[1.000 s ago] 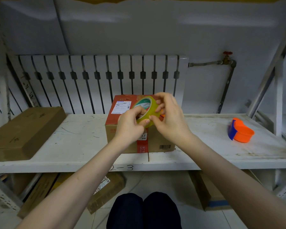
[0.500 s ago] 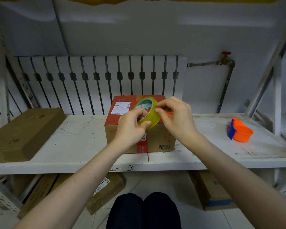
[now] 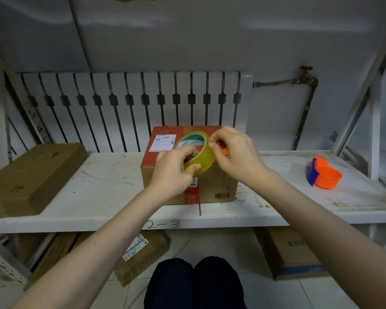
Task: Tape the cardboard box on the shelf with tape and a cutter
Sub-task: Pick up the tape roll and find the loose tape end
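A cardboard box (image 3: 216, 186) with a red top and a white label stands in the middle of the white shelf (image 3: 98, 197). Above its front, my left hand (image 3: 174, 172) grips a roll of yellowish clear tape (image 3: 204, 160), thumb on the outer face and fingers through the core. My right hand (image 3: 234, 152) pinches at the roll's upper right rim with thumb and forefinger. A small orange thing shows just behind my right hand. An orange and blue tape cutter (image 3: 323, 173) lies on the shelf far to the right, apart from both hands.
A flat brown carton (image 3: 31, 177) lies at the shelf's left end. A white radiator (image 3: 132, 108) runs behind, with a pipe and red valve (image 3: 305, 73) to the right. Slanted metal shelf struts (image 3: 366, 92) stand at the right. More cartons (image 3: 290, 253) sit on the floor below.
The roll has shifted slightly and my right fingers have moved from covering its top to pinching its right rim. The view has dipped a little. The box and cutter have not moved.
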`<state>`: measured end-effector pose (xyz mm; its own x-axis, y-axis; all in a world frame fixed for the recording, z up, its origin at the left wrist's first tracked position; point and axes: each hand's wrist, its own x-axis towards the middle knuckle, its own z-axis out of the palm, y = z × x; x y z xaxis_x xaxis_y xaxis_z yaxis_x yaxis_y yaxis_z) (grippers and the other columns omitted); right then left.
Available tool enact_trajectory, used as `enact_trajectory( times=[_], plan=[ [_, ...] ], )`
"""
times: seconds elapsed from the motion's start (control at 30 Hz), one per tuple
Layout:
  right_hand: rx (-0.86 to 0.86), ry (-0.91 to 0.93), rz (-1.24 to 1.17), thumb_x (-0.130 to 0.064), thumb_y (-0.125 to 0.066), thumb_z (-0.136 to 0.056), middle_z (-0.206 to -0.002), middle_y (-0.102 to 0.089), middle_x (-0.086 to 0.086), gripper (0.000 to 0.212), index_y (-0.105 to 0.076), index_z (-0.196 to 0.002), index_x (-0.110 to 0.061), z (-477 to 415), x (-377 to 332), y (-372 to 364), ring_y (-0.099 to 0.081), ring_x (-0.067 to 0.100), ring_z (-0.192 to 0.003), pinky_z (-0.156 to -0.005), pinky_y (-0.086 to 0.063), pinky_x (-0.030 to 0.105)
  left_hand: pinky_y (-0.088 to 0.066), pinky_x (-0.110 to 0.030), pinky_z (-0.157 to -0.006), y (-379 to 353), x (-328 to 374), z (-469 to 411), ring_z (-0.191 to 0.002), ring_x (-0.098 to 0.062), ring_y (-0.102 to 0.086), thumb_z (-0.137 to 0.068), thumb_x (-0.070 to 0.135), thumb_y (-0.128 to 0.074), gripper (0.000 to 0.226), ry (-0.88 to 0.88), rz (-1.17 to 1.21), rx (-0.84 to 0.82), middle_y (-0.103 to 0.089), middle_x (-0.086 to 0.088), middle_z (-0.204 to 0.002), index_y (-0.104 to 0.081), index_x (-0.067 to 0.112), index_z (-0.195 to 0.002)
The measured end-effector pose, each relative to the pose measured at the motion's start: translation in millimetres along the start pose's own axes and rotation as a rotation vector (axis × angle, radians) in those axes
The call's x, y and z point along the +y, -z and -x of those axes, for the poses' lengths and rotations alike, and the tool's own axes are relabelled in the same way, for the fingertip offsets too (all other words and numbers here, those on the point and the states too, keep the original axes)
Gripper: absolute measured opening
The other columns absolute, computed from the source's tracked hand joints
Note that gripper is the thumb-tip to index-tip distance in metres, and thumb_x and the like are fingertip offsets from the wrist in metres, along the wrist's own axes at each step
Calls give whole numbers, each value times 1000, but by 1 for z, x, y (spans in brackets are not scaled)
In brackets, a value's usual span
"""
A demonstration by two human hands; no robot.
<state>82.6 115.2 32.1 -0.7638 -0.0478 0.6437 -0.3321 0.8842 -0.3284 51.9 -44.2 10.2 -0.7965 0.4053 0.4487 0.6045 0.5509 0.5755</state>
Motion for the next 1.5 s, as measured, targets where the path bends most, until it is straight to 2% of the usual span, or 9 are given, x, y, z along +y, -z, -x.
enact_trajectory(
  times=[0.2,0.37,0.47,0.63,0.77,1.1,1.27,1.37,1.5],
  plan=[
    [-45,8,55,-24,-43,-95,-92,-47,-6,7,-42,-89,-22,0,-1,-8,-44,6,-81,-58,-26,10,-50,-48,-90,1,-2,-1,-100,-21,-57,-84,20,-67,16,-10,35,-3,-62,7,-96,-54,30,-88],
    [72,-27,-95,-19,-47,-95,-98,-45,-3,4,-47,-97,-15,2,1,-14,-45,6,-80,-61,-35,6,-53,-36,-85,6,0,-6,-100,-20,-59,-83,12,-67,12,44,188,-18,-61,1,-96,-59,18,-91],
    [128,-25,-148,-18,-58,-91,-102,-54,0,19,-58,-108,-10,2,4,-14,-50,2,-82,-68,-40,4,-54,-39,-85,6,-2,-5,-98,-18,-59,-83,12,-68,12,44,174,-9,-62,2,-96,-60,17,-91],
    [143,-37,-207,-20,-68,-83,-93,-66,-2,12,-71,-94,-14,-1,4,-8,-59,6,-87,-74,-51,18,-54,-37,-83,4,-2,-4,-100,-18,-58,-83,17,-68,16,20,79,10,-61,6,-98,-56,26,-89],
    [136,-5,-168,-19,-69,-83,-86,-64,-6,8,-72,-88,-14,-2,3,-6,-60,8,-82,-72,-55,28,-51,-46,-87,4,-4,-3,-103,-24,-56,-84,22,-67,19,3,-3,13,-59,9,-96,-52,34,-88],
    [104,63,18,-22,-53,-91,-89,-56,-6,8,-58,-91,-16,6,10,-10,-54,12,-78,-62,-49,32,-47,-50,-87,1,-4,0,-95,-26,-57,-82,20,-67,21,-85,18,-1,-60,9,-89,-52,34,-84],
    [53,38,-26,-19,-44,-95,-93,-44,-5,6,-41,-90,-20,8,8,-13,-44,10,-82,-62,-33,21,-51,-36,-81,0,2,-3,-88,-17,-57,-83,9,-67,13,-19,259,-33,-58,10,-82,-60,19,-87],
    [22,58,23,-18,-41,-96,-93,-42,-4,6,-45,-91,-15,8,12,-12,-41,11,-82,-65,-32,25,-52,-34,-79,0,4,-4,-86,-17,-59,-85,6,-64,10,36,403,-73,-60,5,-82,-62,13,-91],
    [75,142,115,-23,-34,-94,-95,-52,7,22,-51,-92,-9,11,14,-14,-39,11,-82,-65,-32,27,-50,-14,-68,-1,6,-5,-78,-6,-59,-87,4,-61,10,81,483,-72,-61,5,-81,-63,11,-93]
  ],
)
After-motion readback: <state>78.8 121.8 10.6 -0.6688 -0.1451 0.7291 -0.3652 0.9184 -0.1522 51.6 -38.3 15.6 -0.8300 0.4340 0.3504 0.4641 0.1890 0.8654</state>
